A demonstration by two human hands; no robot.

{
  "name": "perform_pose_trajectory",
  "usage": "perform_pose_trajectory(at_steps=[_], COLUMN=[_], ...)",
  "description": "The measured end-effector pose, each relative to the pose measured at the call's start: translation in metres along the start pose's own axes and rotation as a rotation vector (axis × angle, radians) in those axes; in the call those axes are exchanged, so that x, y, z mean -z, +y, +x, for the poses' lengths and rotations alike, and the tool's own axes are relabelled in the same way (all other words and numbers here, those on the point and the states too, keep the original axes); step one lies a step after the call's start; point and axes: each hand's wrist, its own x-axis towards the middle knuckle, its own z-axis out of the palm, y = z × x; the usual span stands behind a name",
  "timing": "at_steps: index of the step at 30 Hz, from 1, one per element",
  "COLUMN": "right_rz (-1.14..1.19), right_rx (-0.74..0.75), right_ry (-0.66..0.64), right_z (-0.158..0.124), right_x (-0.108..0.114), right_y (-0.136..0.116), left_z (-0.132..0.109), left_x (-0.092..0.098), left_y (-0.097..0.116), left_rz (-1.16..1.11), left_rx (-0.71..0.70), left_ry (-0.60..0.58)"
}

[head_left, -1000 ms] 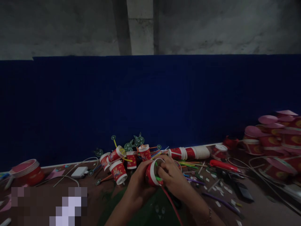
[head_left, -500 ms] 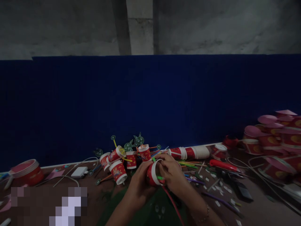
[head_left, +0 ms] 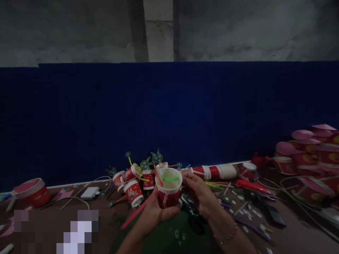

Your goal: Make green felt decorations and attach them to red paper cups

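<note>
My left hand (head_left: 159, 210) is closed around a red paper cup (head_left: 169, 199) with a white rim, held upright with its mouth tilted toward me. Inside the cup lies a short green straw (head_left: 171, 179). A pink-red straw (head_left: 140, 210) slants out to the lower left past my left hand, and a reddish piece shows at the cup's left rim. My right hand (head_left: 197, 190) has its fingers pinched together at the cup's right rim; what lies between the fingertips is hidden. Below the hands is a dark green mat (head_left: 169, 240), with black scissors (head_left: 196, 222) near my right wrist.
Red cups (head_left: 133, 193) with straws and green cutouts (head_left: 158, 156) stand behind. Stacked cups (head_left: 225, 171) lie right of them. Paper scraps (head_left: 249, 212), a red-handled tool (head_left: 251, 185) and pink-topped cups (head_left: 302, 157) are at right. A white box (head_left: 90, 193) and cup stack (head_left: 34, 194) are left.
The cup has turned more upright, its mouth now facing up toward me. The pink-red straw has swung from the lower right to the lower left. My right fingers have left the cup's mouth for its right rim.
</note>
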Motion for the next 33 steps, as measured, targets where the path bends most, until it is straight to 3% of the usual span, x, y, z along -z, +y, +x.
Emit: perform_pose_trajectory(at_steps=[5, 8, 12, 16, 19, 21, 25, 33], right_rz=[-0.008, -0.024, -0.099, -0.304, -0.573, -0.698, -0.807, -0.728], right_rx=[0.096, 0.046, 0.026, 0.270, 0.411, 0.417, 0.431, 0.327], right_ry=[0.070, 0.114, 0.118, 0.202, 0.045, -0.020, -0.032, -0.065], right_z=[-0.002, 0.001, 0.006, 0.003, -0.006, -0.012, -0.017, -0.012], right_x=[0.001, 0.008, 0.019, 0.026, 0.024, 0.020, 0.014, 0.019], right_y=[-0.003, -0.003, -0.006, -0.014, -0.021, -0.023, -0.023, -0.023], left_z=[0.005, 0.006, 0.005, 0.004, 0.004, 0.003, 0.002, 0.003], left_x=[-0.009, -0.006, 0.001, 0.006, 0.005, 0.003, 0.001, 0.000], left_y=[-0.005, -0.008, -0.009, -0.003, 0.002, 0.003, -0.003, -0.005], left_rz=[0.014, -0.150, -0.214, -0.105, -0.001, 0.051, 0.039, -0.019], left_rx=[-0.031, 0.027, 0.046, 0.079, 0.121, 0.154, 0.153, 0.146], left_ry=[0.323, 0.408, 0.334, 0.142, 0.050, 0.023, -0.023, -0.059])
